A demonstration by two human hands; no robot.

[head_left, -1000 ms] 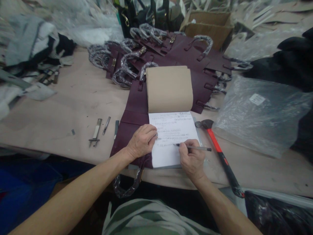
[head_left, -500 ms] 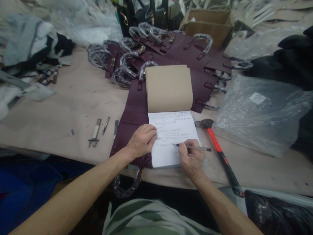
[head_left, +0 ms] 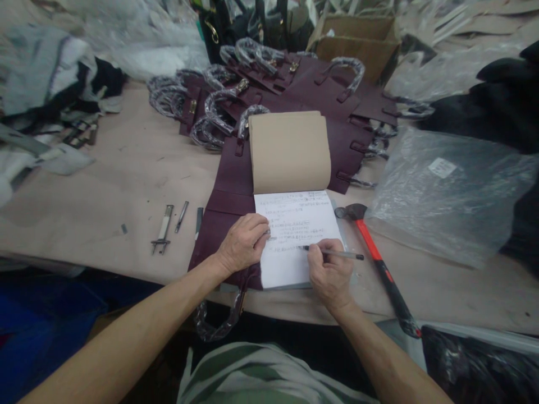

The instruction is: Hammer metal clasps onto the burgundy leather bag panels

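A notepad (head_left: 295, 224) lies open on dark maroon leather bag panels (head_left: 227, 202), its brown cover (head_left: 288, 150) flipped back. My left hand (head_left: 243, 242) rests on the pad's left edge with fingers curled loosely, holding the page down. My right hand (head_left: 330, 270) is closed round a pen (head_left: 332, 255). The pen's tip touches the written page at about mid-height. Several lines of handwriting cover the upper half of the sheet.
A red-handled hammer (head_left: 379, 264) lies right of the pad. Small metal tools (head_left: 163, 229) lie to the left on the table (head_left: 118, 185). Maroon bag pieces with wrapped handles (head_left: 219, 106) pile up behind. A cardboard box (head_left: 357, 45) stands at the back, clear plastic bags (head_left: 446, 196) at right.
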